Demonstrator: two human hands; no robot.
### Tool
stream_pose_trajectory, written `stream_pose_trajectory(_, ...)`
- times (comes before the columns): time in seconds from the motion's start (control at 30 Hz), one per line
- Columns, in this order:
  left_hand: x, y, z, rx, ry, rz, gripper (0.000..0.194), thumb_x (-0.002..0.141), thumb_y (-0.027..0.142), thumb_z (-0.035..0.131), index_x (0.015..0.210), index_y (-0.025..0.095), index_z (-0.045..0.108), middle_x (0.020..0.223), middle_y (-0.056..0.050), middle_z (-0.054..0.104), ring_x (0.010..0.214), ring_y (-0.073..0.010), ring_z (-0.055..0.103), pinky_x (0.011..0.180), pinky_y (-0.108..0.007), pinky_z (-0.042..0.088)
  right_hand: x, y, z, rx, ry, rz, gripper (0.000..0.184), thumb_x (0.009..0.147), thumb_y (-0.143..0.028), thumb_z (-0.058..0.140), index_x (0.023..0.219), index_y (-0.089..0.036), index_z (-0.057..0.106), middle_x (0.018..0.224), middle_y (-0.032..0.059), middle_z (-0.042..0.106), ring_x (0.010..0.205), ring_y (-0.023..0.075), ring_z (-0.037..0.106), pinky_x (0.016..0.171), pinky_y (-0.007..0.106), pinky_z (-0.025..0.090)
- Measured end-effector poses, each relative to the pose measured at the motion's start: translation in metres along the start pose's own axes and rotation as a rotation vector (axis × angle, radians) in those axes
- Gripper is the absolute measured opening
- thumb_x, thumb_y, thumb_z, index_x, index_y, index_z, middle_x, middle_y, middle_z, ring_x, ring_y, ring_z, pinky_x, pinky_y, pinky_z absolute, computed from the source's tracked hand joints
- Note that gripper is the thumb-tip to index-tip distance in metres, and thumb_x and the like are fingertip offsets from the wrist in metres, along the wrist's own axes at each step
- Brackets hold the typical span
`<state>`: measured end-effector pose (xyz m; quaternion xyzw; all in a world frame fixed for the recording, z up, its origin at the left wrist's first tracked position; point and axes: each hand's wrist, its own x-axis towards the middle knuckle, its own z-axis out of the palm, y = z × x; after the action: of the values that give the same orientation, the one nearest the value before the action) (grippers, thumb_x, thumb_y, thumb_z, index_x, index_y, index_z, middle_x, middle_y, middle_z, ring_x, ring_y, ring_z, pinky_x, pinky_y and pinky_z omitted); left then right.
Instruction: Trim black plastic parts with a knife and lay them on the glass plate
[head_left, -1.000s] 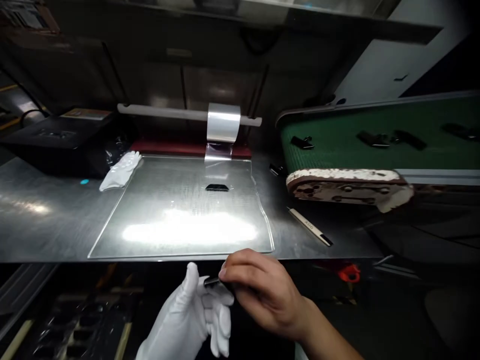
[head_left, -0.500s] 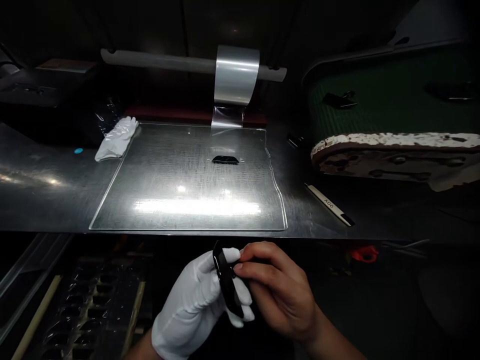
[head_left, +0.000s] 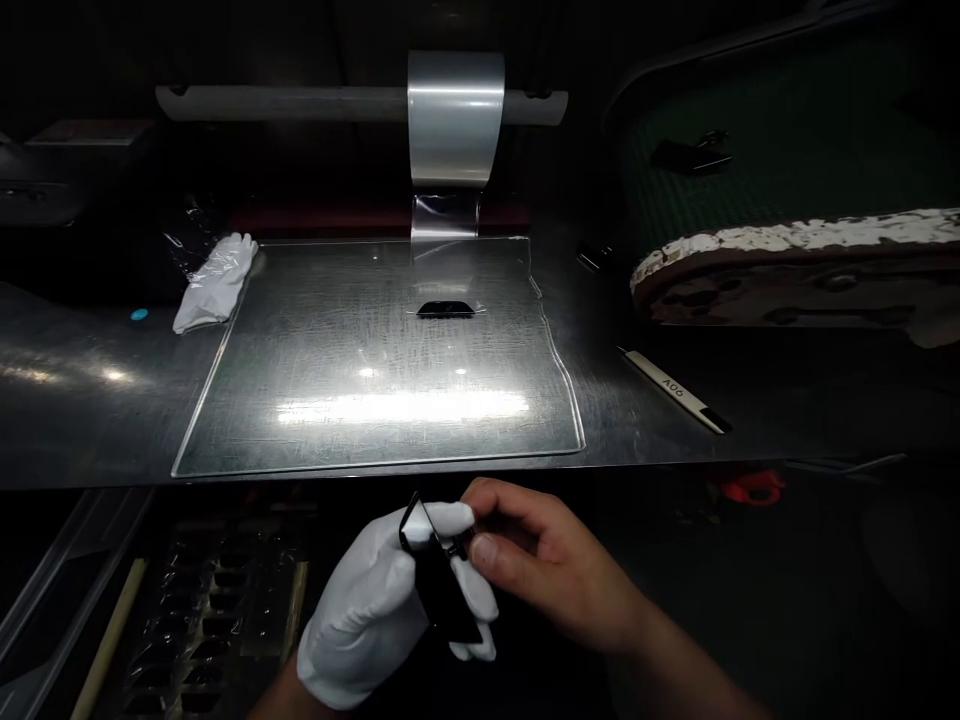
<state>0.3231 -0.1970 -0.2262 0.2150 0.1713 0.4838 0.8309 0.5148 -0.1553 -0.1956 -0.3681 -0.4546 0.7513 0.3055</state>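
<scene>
My left hand (head_left: 367, 600), in a white glove, grips a glossy black trapezoid-shaped piece (head_left: 439, 590) in front of the table edge. Its fingers lie along both long sides, and the piece is tilted. My bare right hand (head_left: 547, 560) closes at the piece's right side, thumb and forefinger bent together near the gloved fingertips. A small dark bit shows by that thumb, and I cannot make out whether it belongs to the piece. On the clear sheet (head_left: 247, 440) ahead lies a similar black piece (head_left: 445, 310) with a thin clear strip under it.
A film roll (head_left: 456, 120) hangs on a grey bar (head_left: 285, 103) at the back. A white glove (head_left: 217, 285) lies left of the sheet. To the right are a cutter marked A06 (head_left: 667, 385) and a green-topped stand (head_left: 787, 150). Below left sits a tray of black pieces (head_left: 225, 600).
The held black piece has turned, showing more of its broad glossy face. My right thumb has shifted at its side. The whole view has moved slightly.
</scene>
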Motion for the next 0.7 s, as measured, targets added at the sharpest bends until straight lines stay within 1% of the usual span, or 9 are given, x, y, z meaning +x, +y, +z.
stream_pose_trajectory(0.07,-0.002,-0.004,-0.003,-0.034,-0.019,0.001,0.045,0.106,0.039,0.049,0.146,0.019,0.059,0.088,-0.010,0.081,0.072,-0.0206,0.079,0.062,-0.024,0.057,0.001,0.000,0.001,0.111,-0.023,0.068,0.029,0.093,-0.044,0.078,0.096,-0.017,0.067,0.087,0.0013,0.065,0.077,0.0129,0.058,0.070,0.025,0.046)
stream_pose_trajectory(0.23,0.000,-0.009,-0.004,-0.091,-0.054,0.015,0.046,0.108,0.038,0.042,0.148,0.020,0.057,0.094,-0.010,0.081,0.054,-0.0120,0.073,0.047,-0.017,0.044,0.003,0.002,0.006,0.241,-0.015,0.125,0.034,0.092,-0.044,0.080,0.091,-0.014,0.065,0.080,0.0001,0.063,0.070,0.0093,0.055,0.068,0.022,0.045)
stream_pose_trajectory(0.37,0.004,-0.007,-0.001,-0.081,-0.009,0.029,0.046,0.109,0.040,0.042,0.146,0.020,0.060,0.088,-0.008,0.080,0.048,-0.0088,0.068,0.046,-0.017,0.043,0.005,0.004,0.010,0.260,0.004,0.125,0.032,0.093,-0.043,0.079,0.087,-0.014,0.065,0.072,-0.0045,0.055,0.060,0.0048,0.043,0.057,0.017,0.039)
stream_pose_trajectory(0.43,0.005,-0.006,0.000,-0.085,0.027,0.007,0.049,0.109,0.046,0.039,0.147,0.021,0.059,0.088,-0.009,0.080,0.048,-0.0090,0.068,0.046,-0.016,0.044,0.005,0.005,0.011,0.228,0.033,0.095,0.028,0.095,-0.041,0.076,0.088,-0.016,0.066,0.071,-0.0048,0.055,0.059,0.0050,0.044,0.054,0.016,0.038)
stream_pose_trajectory(0.5,0.005,-0.005,0.000,-0.099,0.082,-0.061,0.060,0.109,0.057,0.032,0.150,0.021,0.056,0.092,-0.013,0.080,0.051,-0.0115,0.071,0.046,-0.016,0.046,0.004,0.006,0.009,0.098,0.117,-0.010,0.017,0.098,-0.035,0.073,0.095,-0.019,0.070,0.076,-0.0034,0.062,0.063,0.0063,0.052,0.057,0.017,0.043)
stream_pose_trajectory(0.53,0.004,-0.005,-0.001,-0.104,0.115,-0.101,0.066,0.108,0.062,0.026,0.151,0.020,0.054,0.094,-0.015,0.080,0.055,-0.0138,0.073,0.047,-0.016,0.048,0.003,0.006,0.006,-0.019,0.164,-0.112,0.009,0.099,-0.029,0.072,0.100,-0.021,0.071,0.081,-0.0021,0.066,0.068,0.0078,0.059,0.062,0.018,0.047)
stream_pose_trajectory(0.57,0.003,-0.006,-0.001,-0.106,0.146,-0.138,0.072,0.106,0.066,0.022,0.150,0.019,0.054,0.096,-0.016,0.080,0.060,-0.0166,0.076,0.048,-0.018,0.051,0.003,0.007,0.003,-0.155,0.194,-0.242,0.006,0.099,-0.023,0.071,0.105,-0.022,0.072,0.088,-0.0005,0.070,0.076,0.0098,0.064,0.068,0.020,0.052)
stream_pose_trajectory(0.63,0.000,-0.005,0.000,-0.093,0.178,-0.174,0.079,0.104,0.069,0.021,0.141,0.013,0.062,0.093,-0.018,0.079,0.068,-0.0200,0.078,0.054,-0.021,0.056,0.002,0.007,-0.004,-0.416,0.173,-0.520,0.023,0.096,-0.009,0.070,0.114,-0.023,0.072,0.101,0.0032,0.074,0.092,0.0144,0.070,0.082,0.026,0.057)
stream_pose_trajectory(0.7,-0.003,-0.004,0.002,-0.048,0.167,-0.149,0.074,0.105,0.066,0.030,0.122,0.007,0.072,0.086,-0.018,0.078,0.070,-0.0197,0.077,0.062,-0.022,0.058,0.002,0.007,-0.012,-0.574,0.077,-0.709,0.034,0.092,0.000,0.068,0.120,-0.019,0.070,0.106,0.0065,0.075,0.098,0.0173,0.071,0.087,0.031,0.059)
